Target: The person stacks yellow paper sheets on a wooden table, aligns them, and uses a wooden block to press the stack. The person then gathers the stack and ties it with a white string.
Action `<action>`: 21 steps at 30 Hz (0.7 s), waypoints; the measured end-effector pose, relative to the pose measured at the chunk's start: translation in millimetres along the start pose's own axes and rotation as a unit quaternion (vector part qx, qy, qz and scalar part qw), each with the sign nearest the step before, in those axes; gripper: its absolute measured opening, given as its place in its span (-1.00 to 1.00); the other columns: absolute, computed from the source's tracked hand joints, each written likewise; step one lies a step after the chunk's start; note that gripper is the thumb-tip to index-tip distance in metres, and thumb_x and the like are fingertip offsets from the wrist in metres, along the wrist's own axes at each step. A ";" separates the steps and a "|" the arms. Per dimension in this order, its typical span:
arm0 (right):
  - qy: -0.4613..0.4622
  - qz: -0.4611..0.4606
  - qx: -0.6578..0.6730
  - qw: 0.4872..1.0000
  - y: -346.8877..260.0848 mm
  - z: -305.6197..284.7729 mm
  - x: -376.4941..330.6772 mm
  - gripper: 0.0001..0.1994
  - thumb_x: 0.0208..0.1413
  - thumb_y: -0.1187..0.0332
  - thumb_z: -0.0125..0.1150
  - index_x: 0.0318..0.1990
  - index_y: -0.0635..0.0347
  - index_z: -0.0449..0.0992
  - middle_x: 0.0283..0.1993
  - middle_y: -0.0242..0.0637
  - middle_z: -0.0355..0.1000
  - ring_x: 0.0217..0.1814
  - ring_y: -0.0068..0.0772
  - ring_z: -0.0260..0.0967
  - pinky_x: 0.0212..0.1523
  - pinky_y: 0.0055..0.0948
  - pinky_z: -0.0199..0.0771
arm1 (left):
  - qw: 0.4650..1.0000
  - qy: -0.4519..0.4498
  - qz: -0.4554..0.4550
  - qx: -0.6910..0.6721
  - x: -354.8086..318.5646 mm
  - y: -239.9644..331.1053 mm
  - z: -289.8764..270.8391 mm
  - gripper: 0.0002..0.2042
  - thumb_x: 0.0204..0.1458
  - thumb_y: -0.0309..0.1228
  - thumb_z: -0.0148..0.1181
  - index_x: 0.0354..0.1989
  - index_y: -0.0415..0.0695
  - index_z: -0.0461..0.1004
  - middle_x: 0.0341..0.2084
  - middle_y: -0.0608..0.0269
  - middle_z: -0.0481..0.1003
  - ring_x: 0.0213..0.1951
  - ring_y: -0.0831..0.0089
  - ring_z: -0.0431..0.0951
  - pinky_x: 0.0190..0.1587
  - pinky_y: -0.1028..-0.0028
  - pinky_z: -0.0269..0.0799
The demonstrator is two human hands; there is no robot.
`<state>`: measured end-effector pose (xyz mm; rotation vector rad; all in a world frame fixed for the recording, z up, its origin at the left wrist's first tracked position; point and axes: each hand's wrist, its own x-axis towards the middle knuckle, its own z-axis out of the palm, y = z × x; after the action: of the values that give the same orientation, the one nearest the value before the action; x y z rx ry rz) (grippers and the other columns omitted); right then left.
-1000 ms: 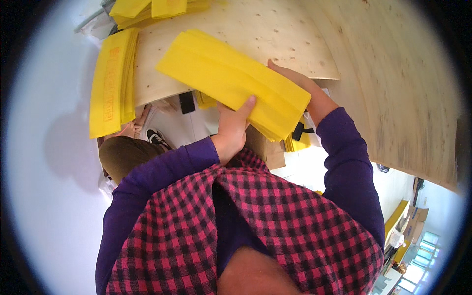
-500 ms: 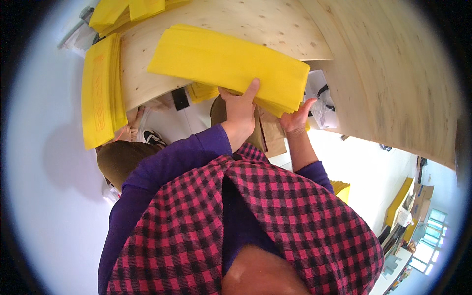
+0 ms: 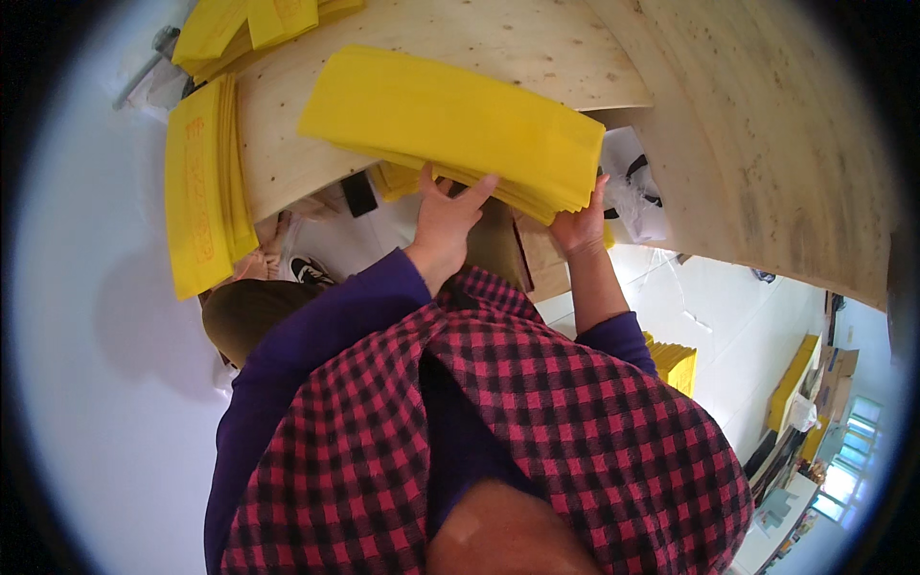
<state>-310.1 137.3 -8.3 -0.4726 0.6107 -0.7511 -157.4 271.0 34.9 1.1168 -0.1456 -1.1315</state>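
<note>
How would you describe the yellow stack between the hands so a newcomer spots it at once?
Start at the pale wooden table. At its near edge, the left hand and right hand touch a yellow stack lying crosswise. Its visible top is plain, unlike the left stack, which bears orange print.

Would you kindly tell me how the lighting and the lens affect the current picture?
Head view: fisheye makes the wooden tabletop look bowed, and the corners go black; head view: a soft shadow falls on the pale surface at left; head view: the distant window is partly washed out; head view: the yellow stack is clearly lit.
</note>
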 end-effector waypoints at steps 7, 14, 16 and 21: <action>0.015 -0.009 0.039 0.999 9.9 -9.1 1.6 -0.30 0.12 -0.29 -0.36 0.24 -0.01 0.16 0.27 -0.34 0.15 0.30 -0.21 0.05 0.26 -0.14 0.02 | 0.955 0.048 0.237 0.170 -7.0 40.8 -73.5 -0.83 0.12 -0.39 0.07 -0.18 -0.21 0.39 -0.34 0.32 0.43 -0.31 0.55 0.40 -0.22 0.55 0.33; -0.005 -0.022 0.084 0.996 24.9 -18.4 -7.1 -0.25 0.09 -0.33 -0.39 0.27 0.02 0.09 0.30 -0.29 0.10 0.34 -0.20 -0.02 0.28 -0.15 -0.01 | 0.835 0.087 0.427 0.337 78.8 159.8 -136.5 -0.59 0.23 -0.14 -0.22 -0.09 -0.25 0.41 -0.11 0.18 0.42 -0.07 0.45 0.37 0.03 0.48 0.24; -0.013 -0.016 0.139 0.990 30.6 -18.8 -12.8 -0.23 0.06 -0.33 -0.32 0.26 0.04 0.08 0.30 -0.26 0.07 0.32 -0.17 0.00 0.28 -0.19 0.01 | 0.893 0.056 0.319 0.311 116.9 180.8 -147.8 -0.50 0.23 -0.05 -0.30 -0.01 -0.24 0.37 -0.04 0.16 0.39 0.00 0.42 0.35 0.10 0.46 0.19; -0.114 -0.042 0.122 0.985 45.1 -20.1 -25.8 0.02 -0.23 -0.41 0.00 0.30 0.09 -0.06 0.34 -0.19 -0.02 0.35 -0.15 -0.07 0.35 -0.18 -0.12 | 0.953 -0.062 0.142 0.261 178.8 183.2 -146.5 -0.36 0.19 0.10 -0.38 0.13 -0.22 0.28 0.06 0.16 0.34 0.06 0.36 0.33 0.15 0.43 0.15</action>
<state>-316.4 181.9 -41.1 -0.3520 0.2816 -0.8278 133.4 222.2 28.8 1.4327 -0.7149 -0.9237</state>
